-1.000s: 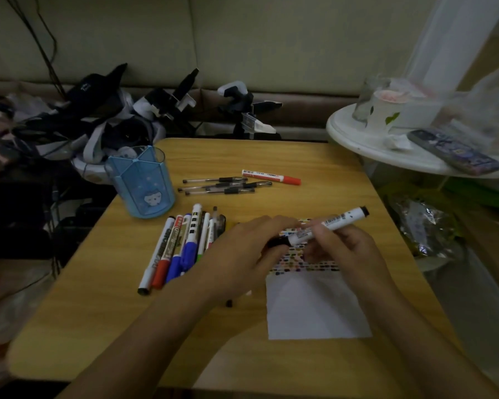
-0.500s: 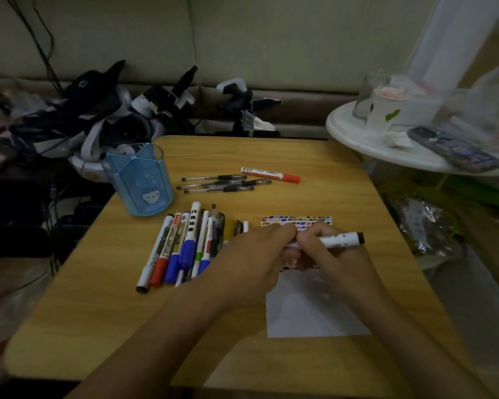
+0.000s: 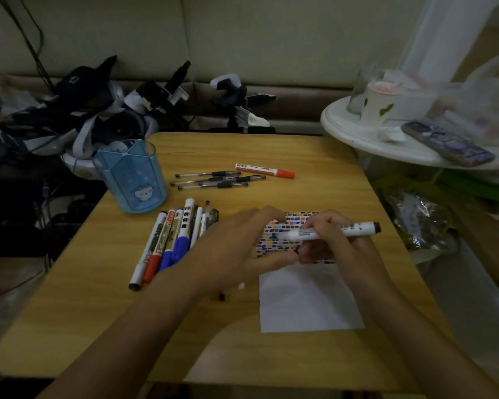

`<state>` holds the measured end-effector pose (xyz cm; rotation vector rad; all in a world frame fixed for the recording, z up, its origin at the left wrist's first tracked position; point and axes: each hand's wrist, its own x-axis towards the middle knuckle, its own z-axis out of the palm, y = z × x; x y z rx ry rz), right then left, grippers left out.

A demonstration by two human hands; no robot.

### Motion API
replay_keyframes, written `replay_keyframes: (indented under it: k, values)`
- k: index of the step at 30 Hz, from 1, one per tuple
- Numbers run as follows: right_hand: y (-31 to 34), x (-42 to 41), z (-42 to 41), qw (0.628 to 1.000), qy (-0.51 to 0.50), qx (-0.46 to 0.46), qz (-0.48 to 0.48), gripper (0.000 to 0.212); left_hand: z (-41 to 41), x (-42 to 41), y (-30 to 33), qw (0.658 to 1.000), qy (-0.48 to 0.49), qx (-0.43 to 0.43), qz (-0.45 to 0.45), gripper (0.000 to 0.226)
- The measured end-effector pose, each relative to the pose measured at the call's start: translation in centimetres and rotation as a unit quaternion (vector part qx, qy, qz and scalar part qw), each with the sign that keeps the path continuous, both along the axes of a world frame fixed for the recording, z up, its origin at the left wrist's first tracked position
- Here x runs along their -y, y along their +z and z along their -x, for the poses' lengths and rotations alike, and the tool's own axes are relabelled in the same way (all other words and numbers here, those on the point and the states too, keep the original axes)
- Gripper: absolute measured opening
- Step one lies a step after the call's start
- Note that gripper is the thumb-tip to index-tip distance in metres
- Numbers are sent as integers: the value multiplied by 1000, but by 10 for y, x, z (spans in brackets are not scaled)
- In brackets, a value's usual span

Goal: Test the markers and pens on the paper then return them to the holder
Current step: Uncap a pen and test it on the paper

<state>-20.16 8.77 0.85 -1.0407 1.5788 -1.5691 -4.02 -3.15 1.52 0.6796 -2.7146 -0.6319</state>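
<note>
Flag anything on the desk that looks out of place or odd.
Nothing looks spilled or damaged. The blue holder stands upright, apparently empty, while pens and markers lie loose on the table.

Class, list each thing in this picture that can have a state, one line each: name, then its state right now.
White marker with dark end: held level over the paper by the right hand.
Left hand: fingers resting on the paper.
White paper sheet: flat, colour marks across its top.
Blue translucent pen holder: upright, apparently empty.
Red-capped white marker: capped, lying flat.
</note>
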Motion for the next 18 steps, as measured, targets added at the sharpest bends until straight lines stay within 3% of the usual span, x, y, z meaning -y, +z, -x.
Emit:
replay_keyframes:
  k: [3, 7, 12, 18]
  values:
    - [-5, -2, 6, 1000, -22, -1, -11, 25, -6, 10, -4, 994, 6, 85, 69, 78]
    - [-13, -3, 9, 998, -6, -48, -33, 9, -4, 10, -11, 982, -1, 168, 92, 87]
    - [-27, -6, 8, 989, -2, -144, -35, 7, -4, 11, -15, 972, 6, 205, 117, 88]
    - [-38, -5, 6, 980, -8, -191, -54, 11, -3, 10, -19, 968, 0, 215, 127, 93]
